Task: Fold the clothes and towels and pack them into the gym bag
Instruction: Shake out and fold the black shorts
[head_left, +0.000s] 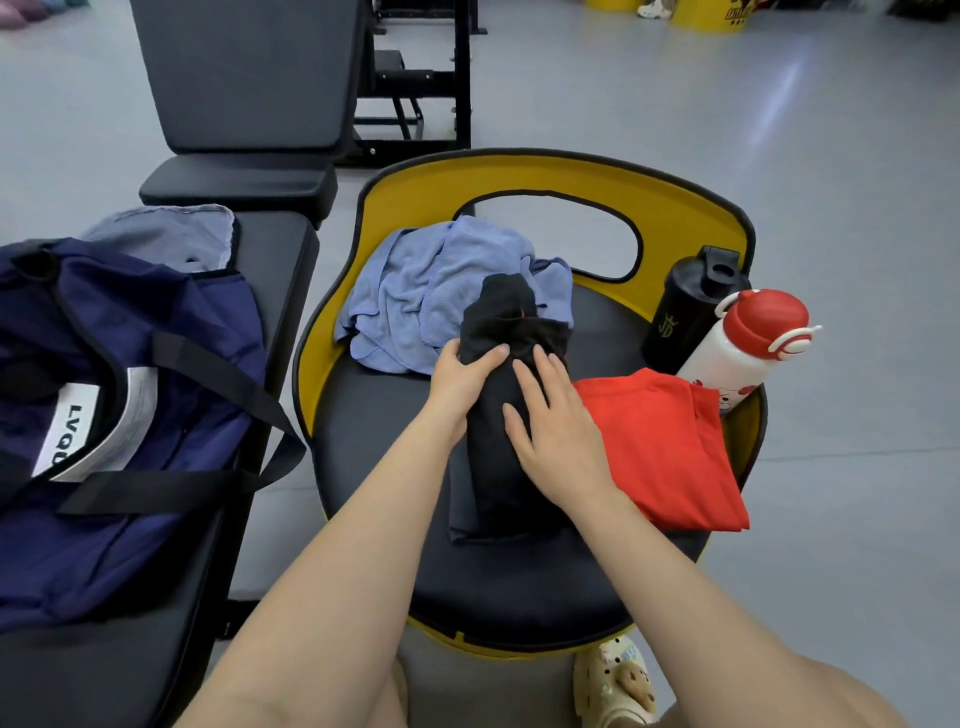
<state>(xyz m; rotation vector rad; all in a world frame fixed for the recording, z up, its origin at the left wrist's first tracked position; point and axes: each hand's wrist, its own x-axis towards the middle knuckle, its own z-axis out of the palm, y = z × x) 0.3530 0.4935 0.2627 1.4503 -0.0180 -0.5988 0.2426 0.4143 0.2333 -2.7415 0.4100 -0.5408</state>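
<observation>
— Writing? "LVQ" on bag (104, 364) label, bag on bench (270, 291).
— Hands? Left hand (462, 379) gripping black garment (498, 415) mid-seat (389, 415); right hand (556, 431) flat on it, fingers straight.

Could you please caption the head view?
Both hands fold a black garment on a yellow-rimmed seat.

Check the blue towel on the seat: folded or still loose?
Loose. The blue towel lies crumpled in a heap at the back of the yellow-rimmed seat, no neat edges, partly under the black garment.
</observation>
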